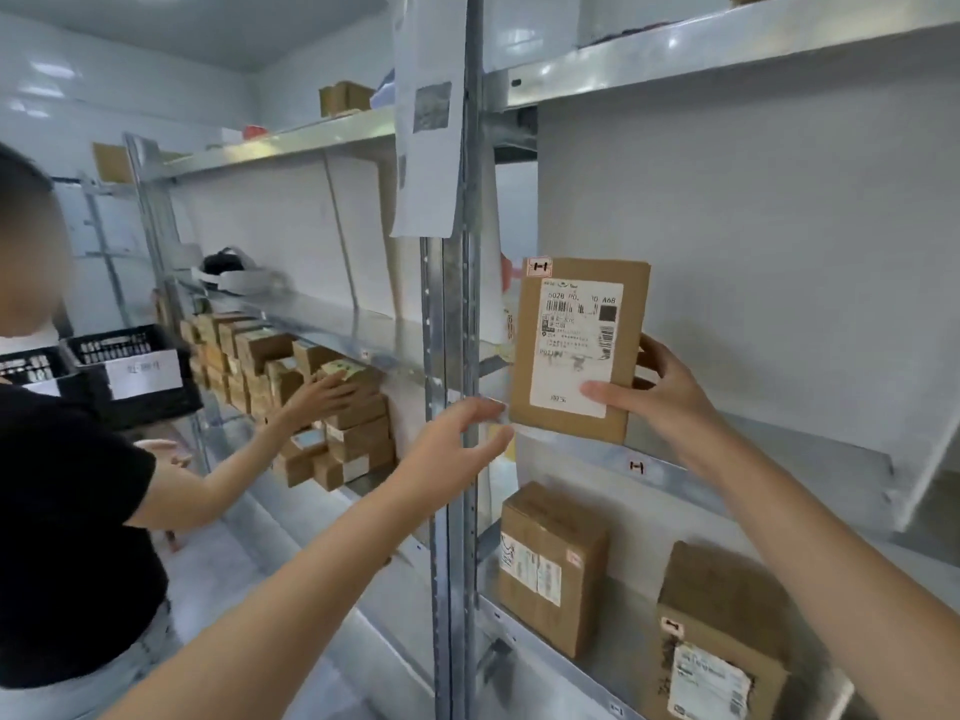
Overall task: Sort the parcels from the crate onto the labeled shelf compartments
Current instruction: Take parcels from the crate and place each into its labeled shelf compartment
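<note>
A flat brown cardboard parcel (576, 350) with a white shipping label stands upright at the front edge of the metal shelf (675, 462), which carries a small red mark. My right hand (654, 392) grips the parcel's lower right corner, thumb across the label and fingers behind. My left hand (457, 439) hovers just left of the parcel's bottom corner, fingers spread and relaxed, holding nothing. The compartment behind the parcel is bare.
Two brown boxes (550, 569) (722, 641) sit on the shelf below. A grey upright post (457, 356) stands left of the parcel. Another person (67, 485) at left reaches into stacked boxes (332, 407). Black crates (130, 371) stand behind them.
</note>
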Demonstrator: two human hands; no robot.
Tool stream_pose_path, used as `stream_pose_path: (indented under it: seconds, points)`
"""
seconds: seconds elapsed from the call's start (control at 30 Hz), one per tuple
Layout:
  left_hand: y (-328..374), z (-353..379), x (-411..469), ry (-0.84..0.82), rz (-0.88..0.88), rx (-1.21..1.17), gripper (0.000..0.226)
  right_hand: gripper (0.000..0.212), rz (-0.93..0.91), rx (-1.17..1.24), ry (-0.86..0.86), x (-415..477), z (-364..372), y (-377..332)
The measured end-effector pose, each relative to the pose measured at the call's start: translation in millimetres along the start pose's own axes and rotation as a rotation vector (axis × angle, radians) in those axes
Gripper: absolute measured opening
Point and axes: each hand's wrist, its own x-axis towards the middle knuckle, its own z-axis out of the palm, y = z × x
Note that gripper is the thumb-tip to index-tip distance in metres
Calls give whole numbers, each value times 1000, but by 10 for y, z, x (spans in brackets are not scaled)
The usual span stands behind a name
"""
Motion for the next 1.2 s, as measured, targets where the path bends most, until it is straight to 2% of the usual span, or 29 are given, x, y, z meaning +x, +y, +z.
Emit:
stream_pose_path:
  seconds: [0.13, 0.27, 0.37, 0.47, 0.53, 0.57, 0.73, 0.9, 1.0, 1.07, 1.1, 1.2]
  points:
    - [-129, 13, 627, -129, 31, 96, 56, 104, 20, -24, 50, 328, -23, 197]
    - [-300, 49, 1128, -169, 94, 101, 61, 105, 53, -99, 94, 559, -12, 373]
    - [-467, 120, 1340, -229, 145, 82, 59, 116, 98, -67, 127, 592, 50, 508]
    - [-612, 189, 1457, -298, 167, 38, 60, 116, 122, -164, 148, 573, 152, 592]
    - [-681, 216, 1514, -326, 194, -33, 44, 114, 132, -177, 170, 592, 222, 595]
    - [-704, 223, 1537, -332, 223, -56, 38, 115, 141, -161, 170, 600, 258, 583]
    - [-760, 198, 1558, -310, 270, -173, 39, 106, 215, -142, 147, 502, 426, 454]
    - [-783, 80, 1416, -317, 294, -293, 46, 92, 311, -437, 227, 151, 578, 412]
    - [-666, -66, 1307, -222, 329, -309, 50, 94, 379, -565, 248, -108, 657, 344]
    - [-558, -160, 1230, -133, 400, -273, 54, 91, 411, -611, 266, -292, 666, 257]
    - [-489, -198, 1176, -111, 480, -244, 48, 86, 423, -626, 278, -379, 664, 196]
    - [-274, -131, 991, -197, 736, -129, 26, 75, 428, -707, 336, -624, 619, 4]
